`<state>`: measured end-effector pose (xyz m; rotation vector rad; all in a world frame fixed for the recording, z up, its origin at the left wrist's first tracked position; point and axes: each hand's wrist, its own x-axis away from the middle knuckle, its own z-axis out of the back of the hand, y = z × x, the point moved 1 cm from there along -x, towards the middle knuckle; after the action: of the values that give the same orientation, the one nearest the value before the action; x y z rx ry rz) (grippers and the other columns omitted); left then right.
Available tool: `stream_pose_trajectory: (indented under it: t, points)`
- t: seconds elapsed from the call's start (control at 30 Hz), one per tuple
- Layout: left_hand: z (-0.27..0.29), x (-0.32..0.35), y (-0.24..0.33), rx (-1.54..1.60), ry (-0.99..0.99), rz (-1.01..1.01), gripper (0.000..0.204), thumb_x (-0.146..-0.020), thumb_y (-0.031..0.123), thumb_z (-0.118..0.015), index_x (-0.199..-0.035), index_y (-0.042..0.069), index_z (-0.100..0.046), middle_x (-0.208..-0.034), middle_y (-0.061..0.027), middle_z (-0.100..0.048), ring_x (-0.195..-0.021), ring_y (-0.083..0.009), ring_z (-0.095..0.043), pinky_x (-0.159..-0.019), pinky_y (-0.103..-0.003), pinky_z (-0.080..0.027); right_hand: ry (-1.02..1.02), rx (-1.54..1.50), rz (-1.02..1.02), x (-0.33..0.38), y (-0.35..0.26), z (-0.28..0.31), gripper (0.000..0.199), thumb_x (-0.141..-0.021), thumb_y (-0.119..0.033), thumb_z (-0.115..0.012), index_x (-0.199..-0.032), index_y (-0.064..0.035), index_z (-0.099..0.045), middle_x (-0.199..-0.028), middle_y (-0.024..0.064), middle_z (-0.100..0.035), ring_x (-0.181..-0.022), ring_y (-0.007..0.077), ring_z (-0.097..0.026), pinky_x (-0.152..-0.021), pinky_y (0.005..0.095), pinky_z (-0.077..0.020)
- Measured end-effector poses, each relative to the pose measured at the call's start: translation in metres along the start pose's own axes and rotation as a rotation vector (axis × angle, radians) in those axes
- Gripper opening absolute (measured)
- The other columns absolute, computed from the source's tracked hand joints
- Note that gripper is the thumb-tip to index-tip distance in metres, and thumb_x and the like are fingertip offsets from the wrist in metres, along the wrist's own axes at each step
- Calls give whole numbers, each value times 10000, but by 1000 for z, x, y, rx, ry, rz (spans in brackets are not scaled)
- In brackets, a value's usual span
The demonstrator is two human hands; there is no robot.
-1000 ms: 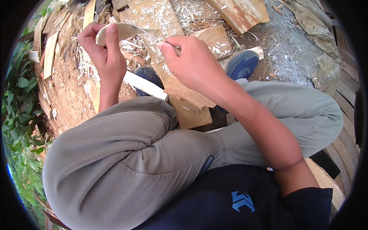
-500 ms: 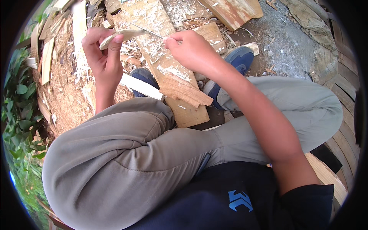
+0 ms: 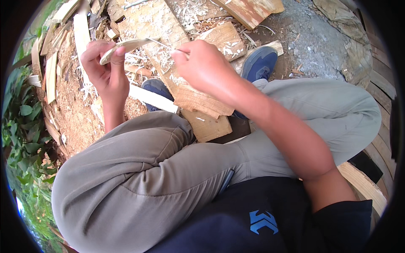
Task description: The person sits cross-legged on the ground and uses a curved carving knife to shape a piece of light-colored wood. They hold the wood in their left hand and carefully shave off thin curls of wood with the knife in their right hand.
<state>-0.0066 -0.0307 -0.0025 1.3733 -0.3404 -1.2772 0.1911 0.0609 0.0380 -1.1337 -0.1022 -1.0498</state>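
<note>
A pale, carved piece of wood, broad at one end and tapering at the other, is pinched between the thumb and fingers of my left hand. Its narrow end points right. My right hand is closed around the handle of a thin metal blade, probably a carving knife; the fist hides most of the handle. The blade lies at the tapered tip of the wood; whether it touches is too fine to tell. Both hands are held above a shavings-covered board.
A brown wood offcut and a pale stick lie by my shoes. Thicker timber lies at the far side. Sawdust and wood scraps cover the ground at left, beside green plants. Grey cloth-like sheeting is at far right.
My right hand has come nearer to me, bringing the blade lower against the tapered tip. My left hand, still pinching the wood, has shifted slightly left and nearer.
</note>
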Motion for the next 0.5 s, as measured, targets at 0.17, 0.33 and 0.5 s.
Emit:
stream_pose_trajectory:
  t: [0.17,0.33,0.5]
  points:
    - [-3,7,5,-133,28,57,287,-985,141,-641,-1157,90,-418,-1070,-68,-500,-753,-87,-546,-549,-207,-458,-45,-48,-77,-6,8,-2,365,-970,-246,-491,-894,44,-700,-799,242,-688,-763,400,-682,-783,481,-531]
    - [-16,-1,17,-43,189,209,343,-981,162,-659,-1154,56,-382,-1021,-65,-495,-774,-76,-514,-610,-204,-441,7,-45,-13,-8,5,-5,342,-972,-240,-506,-931,37,-702,-823,243,-695,-797,394,-692,-793,473,-540]
    - [-11,3,16,-19,208,209,339,-989,185,-648,-1150,52,-381,-1055,-69,-471,-748,-77,-519,-574,-195,-438,-58,-50,-53,-3,-1,-8,340,-969,-242,-503,-925,29,-703,-819,230,-697,-775,372,-692,-793,471,-540]
